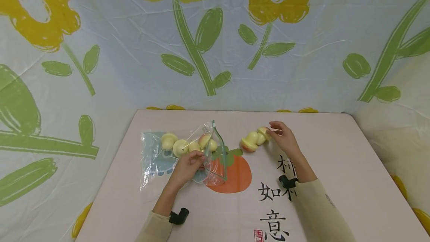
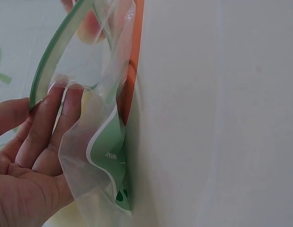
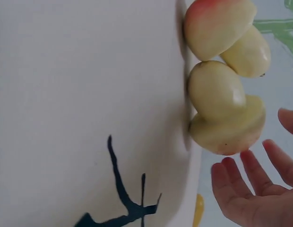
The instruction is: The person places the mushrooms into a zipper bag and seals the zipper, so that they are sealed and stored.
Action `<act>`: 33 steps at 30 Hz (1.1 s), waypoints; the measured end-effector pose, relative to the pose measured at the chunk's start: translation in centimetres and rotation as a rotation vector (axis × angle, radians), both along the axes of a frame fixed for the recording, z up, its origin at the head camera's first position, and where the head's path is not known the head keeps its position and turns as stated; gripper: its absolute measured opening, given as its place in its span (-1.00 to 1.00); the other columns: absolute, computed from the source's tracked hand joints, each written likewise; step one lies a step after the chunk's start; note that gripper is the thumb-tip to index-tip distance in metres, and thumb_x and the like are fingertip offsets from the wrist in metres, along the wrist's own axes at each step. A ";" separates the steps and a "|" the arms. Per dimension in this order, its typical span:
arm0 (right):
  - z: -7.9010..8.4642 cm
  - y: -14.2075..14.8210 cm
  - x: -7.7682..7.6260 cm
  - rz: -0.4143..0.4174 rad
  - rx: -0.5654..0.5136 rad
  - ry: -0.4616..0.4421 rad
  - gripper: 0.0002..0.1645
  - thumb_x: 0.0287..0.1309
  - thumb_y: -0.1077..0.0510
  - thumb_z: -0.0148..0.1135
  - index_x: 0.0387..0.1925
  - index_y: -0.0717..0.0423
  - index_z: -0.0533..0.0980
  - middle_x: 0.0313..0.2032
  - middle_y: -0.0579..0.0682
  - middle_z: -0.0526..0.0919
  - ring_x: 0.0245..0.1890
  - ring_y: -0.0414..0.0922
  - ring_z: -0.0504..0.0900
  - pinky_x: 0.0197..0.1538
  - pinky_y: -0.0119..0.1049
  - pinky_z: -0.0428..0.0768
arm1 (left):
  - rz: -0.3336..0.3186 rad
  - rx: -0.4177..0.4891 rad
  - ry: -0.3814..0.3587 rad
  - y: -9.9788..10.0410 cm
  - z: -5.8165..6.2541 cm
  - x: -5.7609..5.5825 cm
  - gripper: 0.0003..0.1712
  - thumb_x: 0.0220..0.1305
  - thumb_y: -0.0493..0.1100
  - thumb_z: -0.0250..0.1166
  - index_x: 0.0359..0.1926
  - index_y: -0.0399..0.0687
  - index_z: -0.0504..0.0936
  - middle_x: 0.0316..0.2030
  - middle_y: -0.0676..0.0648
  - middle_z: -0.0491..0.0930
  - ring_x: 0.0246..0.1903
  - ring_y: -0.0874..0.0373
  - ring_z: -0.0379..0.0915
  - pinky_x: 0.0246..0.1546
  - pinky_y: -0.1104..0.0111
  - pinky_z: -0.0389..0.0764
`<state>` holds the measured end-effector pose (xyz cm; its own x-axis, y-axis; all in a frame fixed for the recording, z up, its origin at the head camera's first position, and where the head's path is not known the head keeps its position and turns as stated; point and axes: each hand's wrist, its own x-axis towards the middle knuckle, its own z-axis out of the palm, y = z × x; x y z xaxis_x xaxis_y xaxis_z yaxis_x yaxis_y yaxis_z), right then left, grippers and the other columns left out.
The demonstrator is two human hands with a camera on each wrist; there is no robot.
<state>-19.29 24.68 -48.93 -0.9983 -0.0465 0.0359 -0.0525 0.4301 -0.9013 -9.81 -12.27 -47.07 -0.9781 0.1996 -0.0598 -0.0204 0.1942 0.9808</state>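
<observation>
A clear zip bag (image 1: pixel 152 161) with a green zip edge (image 2: pixel 45 64) lies on the left half of the table, its mouth spread toward the right. Several pale yellow, red-blushed fruits, peach-like in look, show through its film (image 1: pixel 181 148). My left hand (image 1: pixel 188 167) pinches the rim of the mouth between thumb and fingers, some fingers being behind the film. To the right of the bag, a small cluster of similar fruits (image 3: pixel 217 90) sits on the table. Beside its nearest fruit is my right hand (image 3: pixel 260 198), fingers loosely bent and spread, holding nothing; whether the fingertips touch it I cannot tell.
The pale pink table cover (image 1: pixel 329 141) bears a printed orange persimmon (image 1: pixel 240 174) and black characters (image 1: pixel 275 217). Behind the table's far edge hangs a white cloth (image 1: pixel 134 47) with yellow flowers and green leaves. Each wrist wears a black camera mount (image 1: pixel 179 216).
</observation>
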 end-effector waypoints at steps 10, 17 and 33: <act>-1.0 0.0 -0.3 0.055 -0.025 -0.108 -0.27 0.40 -0.04 0.22 0.41 0.27 0.27 0.33 0.33 0.32 0.22 0.25 0.44 0.11 -0.06 0.53 | 0.018 -0.016 0.001 -0.4 -3.4 -1.2 -0.78 0.44 -0.27 0.23 -0.04 -0.38 0.60 -0.25 -0.28 0.68 -0.30 -0.20 0.69 -0.11 -0.09 0.61; -1.1 -0.2 -0.3 0.052 -0.041 -0.129 -0.26 0.40 -0.03 0.23 0.41 0.27 0.26 0.32 0.33 0.33 0.23 0.24 0.44 0.15 -0.03 0.52 | 0.016 -0.007 0.014 -0.5 -3.6 -1.2 -0.77 0.42 -0.20 0.26 -0.05 -0.31 0.62 -0.25 -0.21 0.70 -0.32 -0.12 0.70 -0.15 0.01 0.65; -1.6 -0.4 -0.5 -0.082 -0.197 -0.204 -0.30 0.35 0.06 0.29 0.38 0.26 0.31 0.30 0.31 0.34 0.21 0.13 0.42 0.07 -0.17 0.59 | 0.010 -0.038 0.011 -0.7 -3.5 -1.2 -0.78 0.43 -0.19 0.25 -0.06 -0.28 0.62 -0.28 -0.18 0.71 -0.34 -0.04 0.71 -0.14 0.04 0.65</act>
